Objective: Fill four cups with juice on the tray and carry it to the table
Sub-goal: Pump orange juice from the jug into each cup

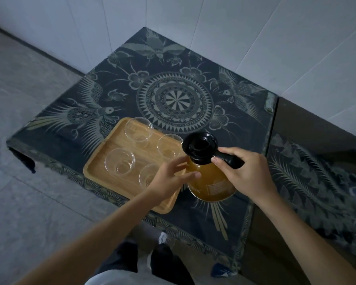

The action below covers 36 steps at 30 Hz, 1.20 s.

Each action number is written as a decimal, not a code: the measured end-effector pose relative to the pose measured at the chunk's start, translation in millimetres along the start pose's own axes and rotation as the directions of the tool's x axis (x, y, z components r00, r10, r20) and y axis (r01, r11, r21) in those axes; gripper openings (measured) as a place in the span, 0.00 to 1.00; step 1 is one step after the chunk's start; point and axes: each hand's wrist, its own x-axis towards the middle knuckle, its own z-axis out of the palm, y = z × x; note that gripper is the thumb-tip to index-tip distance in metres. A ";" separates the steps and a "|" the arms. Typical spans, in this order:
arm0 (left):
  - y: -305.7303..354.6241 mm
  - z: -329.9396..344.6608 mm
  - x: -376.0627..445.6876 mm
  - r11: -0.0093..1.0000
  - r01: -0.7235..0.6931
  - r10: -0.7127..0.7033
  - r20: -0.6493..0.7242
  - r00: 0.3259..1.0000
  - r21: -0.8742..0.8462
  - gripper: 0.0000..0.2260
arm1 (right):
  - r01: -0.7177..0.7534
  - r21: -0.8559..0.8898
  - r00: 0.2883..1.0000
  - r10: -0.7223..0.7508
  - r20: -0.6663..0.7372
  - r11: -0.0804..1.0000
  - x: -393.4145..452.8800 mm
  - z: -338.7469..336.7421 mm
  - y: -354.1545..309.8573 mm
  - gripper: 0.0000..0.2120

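The jug [211, 177] of amber juice stands upright on the worktop [173, 95], just beside the right edge of the tray [103, 169]. Its long axis runs vertical, black lid [199, 148] on top; the black handle [228, 159] sticks out to the right and slightly toward the person. The right hand [249, 171] has its grip clenched around that handle, thumb lying along the handle's top. The left hand [169, 177] rests spread against the jug's left side, fingers loose on the glass, grip not closed.

The tray is a pale wooden rectangle, its long axis slanting from near left to far right. Four clear glass cups [139, 131] stand on it in two pairs, all upright and apparently empty; the nearest right one is partly hidden by the left hand.

The worktop is covered by a dark cloth printed with birds, flowers and a round central medallion. Behind it rises a pale tiled wall [234, 27]; to the left lies a grey floor [29, 140]. A second patterned cloth [317, 182] lies to the right.
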 end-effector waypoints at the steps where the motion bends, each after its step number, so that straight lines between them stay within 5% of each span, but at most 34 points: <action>1: -2.2 3.8 -1.6 1.000 0.008 -0.008 -0.004 1.000 -0.019 0.28 | 0.006 0.004 1.000 -0.006 0.014 1.000 1.1 0.2 2.7 0.15; 7: -19.2 20.0 -0.3 0.993 0.014 -0.025 -0.090 0.996 -0.118 0.40 | 0.008 -0.005 0.995 -0.007 0.098 1.000 12.5 0.8 17.7 0.16; 21: -27.4 27.7 6.5 0.967 0.056 -0.085 -0.109 0.990 -0.250 0.23 | 0.009 -0.045 0.980 0.000 0.199 0.999 34.9 8.5 26.8 0.16; 29: -24.1 31.0 8.2 0.950 0.052 -0.089 -0.107 0.990 -0.309 0.29 | -0.018 -0.074 0.965 0.037 0.261 0.997 48.9 7.9 25.0 0.16; 36: -21.5 31.9 10.9 0.934 0.060 -0.097 -0.090 0.991 -0.352 0.24 | -0.016 -0.103 0.957 0.045 0.285 0.995 58.8 6.6 21.2 0.16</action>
